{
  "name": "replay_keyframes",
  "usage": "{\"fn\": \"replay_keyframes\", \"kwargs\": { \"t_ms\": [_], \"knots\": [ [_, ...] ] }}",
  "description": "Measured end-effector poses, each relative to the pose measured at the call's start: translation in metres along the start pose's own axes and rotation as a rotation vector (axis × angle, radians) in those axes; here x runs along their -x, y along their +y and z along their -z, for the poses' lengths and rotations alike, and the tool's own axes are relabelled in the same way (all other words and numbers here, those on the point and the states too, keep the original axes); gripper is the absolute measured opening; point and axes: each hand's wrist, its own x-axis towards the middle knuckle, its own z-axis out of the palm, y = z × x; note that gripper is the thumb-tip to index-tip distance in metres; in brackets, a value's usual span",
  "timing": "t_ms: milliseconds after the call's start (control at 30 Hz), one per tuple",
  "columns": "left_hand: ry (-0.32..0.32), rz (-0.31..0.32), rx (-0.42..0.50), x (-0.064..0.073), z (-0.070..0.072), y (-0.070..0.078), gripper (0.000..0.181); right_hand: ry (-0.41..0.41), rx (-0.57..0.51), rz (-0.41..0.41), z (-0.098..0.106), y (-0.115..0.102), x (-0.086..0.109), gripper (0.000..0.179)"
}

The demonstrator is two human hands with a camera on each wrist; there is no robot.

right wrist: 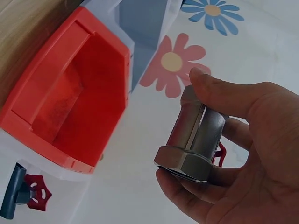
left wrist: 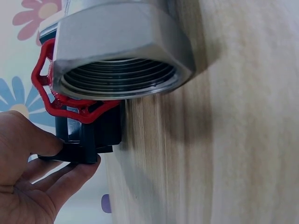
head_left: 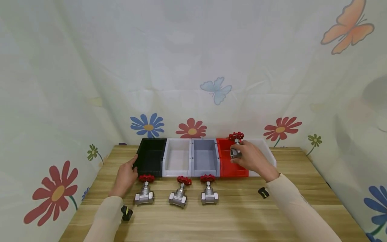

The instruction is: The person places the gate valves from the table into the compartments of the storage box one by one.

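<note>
Your right hand (head_left: 253,156) grips a valve (head_left: 235,154) aloft by the red bin (head_left: 234,172) in the head view, seemingly mid-placement; left wrist, your left hand (left wrist: 18,163) pinches the black bin (left wrist: 79,152); right wrist, the held valve likely calls for gentle lowering.

one black bin (head_left: 150,156), two white bins (head_left: 177,159), one grey bin (head_left: 205,159) and one red bin (head_left: 233,172), five altogether; four silver valves (head_left: 209,197) and one dark valve (right wrist: 12,192); five red handwheels (head_left: 207,178); one left hand (head_left: 125,176) and one right hand (head_left: 253,156); two butterflies (head_left: 217,90); one table (head_left: 181,225)
</note>
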Motion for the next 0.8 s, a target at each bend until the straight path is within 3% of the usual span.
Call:
{"fn": "replay_keyframes", "kwargs": {
  "t_ms": [467, 800],
  "knots": [
    [0.009, -0.005, 0.000, 0.001, -0.002, 0.000, 0.057, -0.052, -0.012, -0.053, -0.020, 0.012, -0.017, 0.055],
    [0.010, -0.003, -0.005, 0.001, -0.002, 0.000, 0.057, -0.065, -0.033, -0.041, -0.037, 0.017, -0.028, 0.051]
  ]
}}
